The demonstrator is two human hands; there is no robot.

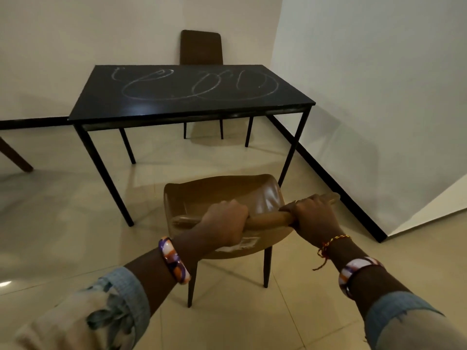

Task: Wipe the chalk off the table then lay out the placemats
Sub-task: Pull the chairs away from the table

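Left hand (225,221): curled round chair (217,195) back top rail.
Right hand (312,215): grips same rail.
Table (106,107): well ahead of both hands, beyond chair; long axis crosswise.
Chalk (194,83): loops across tabletop, unwiped.
Nearer hand: neither, judged.
Placemats: none visible.

Beyond both hands, the table (177,107) has a dark, matt top, chalk-smeared; the gripped chair (222,195) looks smooth, glossy leatherette; the floor tiles (63,223) gleam.

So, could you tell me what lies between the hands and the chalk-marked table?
In the head view, only the brown chair's seat and bare floor tiles separate them from the table.
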